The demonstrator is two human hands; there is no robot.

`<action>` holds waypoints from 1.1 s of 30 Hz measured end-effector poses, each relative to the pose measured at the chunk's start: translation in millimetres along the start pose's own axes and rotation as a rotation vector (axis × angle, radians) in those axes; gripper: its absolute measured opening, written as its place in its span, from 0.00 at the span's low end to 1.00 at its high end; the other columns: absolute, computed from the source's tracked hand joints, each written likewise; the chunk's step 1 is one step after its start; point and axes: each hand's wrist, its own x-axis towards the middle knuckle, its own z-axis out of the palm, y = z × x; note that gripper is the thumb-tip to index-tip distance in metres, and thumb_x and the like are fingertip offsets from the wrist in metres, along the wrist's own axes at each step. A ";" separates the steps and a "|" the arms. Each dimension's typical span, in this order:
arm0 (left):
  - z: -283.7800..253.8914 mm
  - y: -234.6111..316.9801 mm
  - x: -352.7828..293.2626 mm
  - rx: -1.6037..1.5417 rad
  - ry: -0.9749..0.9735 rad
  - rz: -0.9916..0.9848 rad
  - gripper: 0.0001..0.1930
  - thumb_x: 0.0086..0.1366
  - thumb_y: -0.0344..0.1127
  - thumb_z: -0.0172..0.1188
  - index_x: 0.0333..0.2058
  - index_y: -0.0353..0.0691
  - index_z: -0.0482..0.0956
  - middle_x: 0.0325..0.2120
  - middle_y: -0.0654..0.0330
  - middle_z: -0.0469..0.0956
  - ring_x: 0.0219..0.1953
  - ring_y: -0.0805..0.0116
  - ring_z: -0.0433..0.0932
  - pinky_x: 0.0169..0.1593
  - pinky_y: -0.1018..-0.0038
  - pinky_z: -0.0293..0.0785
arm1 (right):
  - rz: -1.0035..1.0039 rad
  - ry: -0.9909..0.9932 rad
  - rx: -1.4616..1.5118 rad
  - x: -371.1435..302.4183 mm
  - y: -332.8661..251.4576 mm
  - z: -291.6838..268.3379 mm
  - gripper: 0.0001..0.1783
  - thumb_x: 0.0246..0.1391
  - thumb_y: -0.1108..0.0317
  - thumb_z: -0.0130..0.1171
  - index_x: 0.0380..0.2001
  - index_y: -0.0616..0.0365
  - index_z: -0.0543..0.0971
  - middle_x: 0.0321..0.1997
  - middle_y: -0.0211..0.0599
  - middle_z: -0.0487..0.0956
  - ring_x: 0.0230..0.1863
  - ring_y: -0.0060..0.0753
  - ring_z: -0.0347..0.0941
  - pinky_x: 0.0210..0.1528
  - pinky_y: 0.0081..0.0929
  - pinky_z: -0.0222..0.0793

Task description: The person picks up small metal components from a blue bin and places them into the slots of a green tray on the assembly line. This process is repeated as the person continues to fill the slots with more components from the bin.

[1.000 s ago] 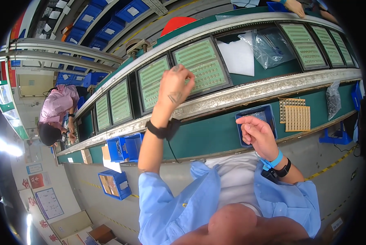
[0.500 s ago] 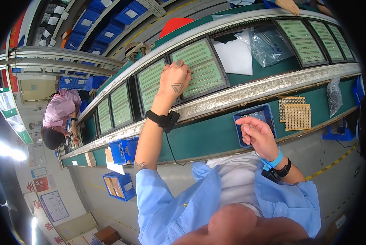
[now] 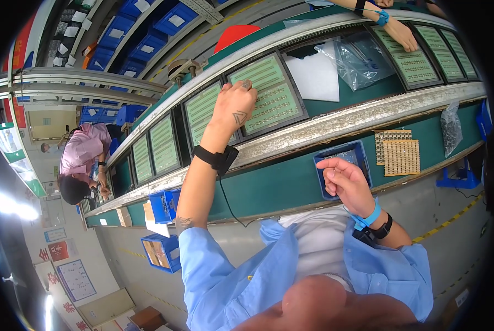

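Observation:
My left hand (image 3: 235, 106) is over a green circuit-board panel in a dark frame (image 3: 274, 94). Its fingers are curled down at the panel's left part, and their tips are hidden, so anything pinched there does not show. A second framed green panel (image 3: 201, 113) lies just left of it, partly behind the hand. My right hand (image 3: 349, 186) is held above a blue bin (image 3: 343, 151) with small parts inside. Its index finger points left while the thumb and other fingers are curled in; what they may hold is hidden.
More framed panels (image 3: 162, 142) line the metal-railed track (image 3: 335, 120). A white sheet (image 3: 314, 77) and a clear plastic bag (image 3: 360, 60) lie on it. Perforated tan boards (image 3: 401, 157) rest at right. A co-worker's hand (image 3: 398, 36) touches a far-right panel; another person (image 3: 84, 151) works at left.
At the upper right, a co-worker's hand has come from the rail down onto a panel. My left hand has shifted very slightly on its panel; my right hand has stayed put.

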 end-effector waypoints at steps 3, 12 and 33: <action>0.2 0.9 1.8 0.041 -0.021 -0.004 0.02 0.59 0.29 0.64 0.32 0.42 0.81 0.37 0.59 0.78 0.48 0.58 0.78 0.53 0.58 0.75 | -0.002 -0.003 0.008 0.0 0.3 -0.8 0.16 0.67 0.72 0.53 0.55 0.68 0.76 0.31 0.26 0.71 0.29 0.17 0.64 0.33 0.17 0.62; -1.3 1.4 6.3 0.057 -0.012 -0.008 0.01 0.59 0.30 0.64 0.29 0.42 0.82 0.36 0.59 0.79 0.46 0.58 0.80 0.51 0.58 0.75 | -0.002 -0.005 0.004 -0.6 0.9 -2.4 0.16 0.67 0.72 0.53 0.55 0.67 0.75 0.31 0.27 0.71 0.29 0.18 0.64 0.33 0.19 0.63; -26.1 180.4 -46.1 -0.596 0.281 0.289 0.07 0.55 0.33 0.64 0.34 0.44 0.83 0.37 0.65 0.80 0.43 0.63 0.80 0.42 0.63 0.75 | -0.029 -0.104 0.421 3.8 1.6 -15.5 0.35 0.76 0.47 0.34 0.68 0.69 0.65 0.65 0.46 0.74 0.65 0.36 0.72 0.68 0.35 0.65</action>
